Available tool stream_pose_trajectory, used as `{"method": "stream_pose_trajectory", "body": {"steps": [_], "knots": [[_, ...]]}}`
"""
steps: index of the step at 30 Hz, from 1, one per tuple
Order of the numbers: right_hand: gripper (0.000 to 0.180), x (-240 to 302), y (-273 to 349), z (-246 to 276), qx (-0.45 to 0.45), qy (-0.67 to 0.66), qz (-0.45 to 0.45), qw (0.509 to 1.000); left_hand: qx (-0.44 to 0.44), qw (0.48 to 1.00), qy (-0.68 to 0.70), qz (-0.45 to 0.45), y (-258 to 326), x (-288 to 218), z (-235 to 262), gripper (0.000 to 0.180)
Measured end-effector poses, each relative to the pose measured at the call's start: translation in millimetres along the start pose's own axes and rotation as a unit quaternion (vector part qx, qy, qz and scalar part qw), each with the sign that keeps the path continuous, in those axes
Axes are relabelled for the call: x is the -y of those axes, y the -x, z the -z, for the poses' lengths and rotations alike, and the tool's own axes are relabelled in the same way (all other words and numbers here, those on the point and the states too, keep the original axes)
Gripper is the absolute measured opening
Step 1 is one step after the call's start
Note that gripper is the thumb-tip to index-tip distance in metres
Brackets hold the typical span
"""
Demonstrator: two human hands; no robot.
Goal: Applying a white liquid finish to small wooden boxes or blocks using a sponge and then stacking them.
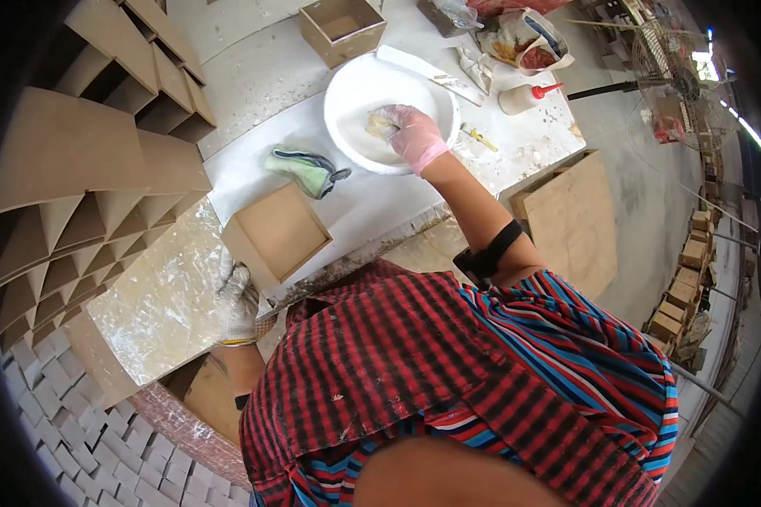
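Steadying the shallow tray (281,230) on the bench, the left hand (235,297), in a white knit glove, is clamped on its near corner. The tray's inside looks bare brown board, no filler showing in it, so by my reading the coating of this piece has hardly begun.

Over to the right: the right hand (413,133), in a thin pink glove, is down in the white basin (355,89), fingers curled around a tan wad (380,125), seemingly loading it with paste. The two hands are well apart.

Around them: stacked board dividers (84,186) crowd the far left, a green rag (306,169) lies between tray and basin, and another small box (341,29) sits beyond the basin. A white bottle with a red cap (526,95) lies right of the basin, and a larger flat box (571,220) leans off the bench's right edge. Only the rag lies in the path from basin back to tray.
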State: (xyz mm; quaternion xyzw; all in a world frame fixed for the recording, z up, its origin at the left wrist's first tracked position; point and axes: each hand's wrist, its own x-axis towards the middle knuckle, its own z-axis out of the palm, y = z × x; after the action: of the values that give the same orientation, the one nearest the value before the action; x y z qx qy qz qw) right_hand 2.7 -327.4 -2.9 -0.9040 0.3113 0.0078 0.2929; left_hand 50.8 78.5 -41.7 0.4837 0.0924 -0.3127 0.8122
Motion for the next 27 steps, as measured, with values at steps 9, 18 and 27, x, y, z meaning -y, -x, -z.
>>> {"method": "stream_pose_trajectory", "body": {"steps": [9, 18, 27], "knots": [[0.032, 6, 9, 26, -0.049, -0.043, -0.049, 0.997, -0.037, 0.999, 0.031, 0.02, -5, -1, -7, 0.048], [0.033, 18, 32, 31, 0.04, -0.395, 0.028, 0.917, 0.007, 0.999, 0.028, -0.039, -6, 7, -6, 0.054], [0.039, 131, 71, -78, 0.096, -0.088, 0.403, 0.906, -0.011, 0.998, 0.052, -0.036, -16, 19, 21, 0.046]]}}
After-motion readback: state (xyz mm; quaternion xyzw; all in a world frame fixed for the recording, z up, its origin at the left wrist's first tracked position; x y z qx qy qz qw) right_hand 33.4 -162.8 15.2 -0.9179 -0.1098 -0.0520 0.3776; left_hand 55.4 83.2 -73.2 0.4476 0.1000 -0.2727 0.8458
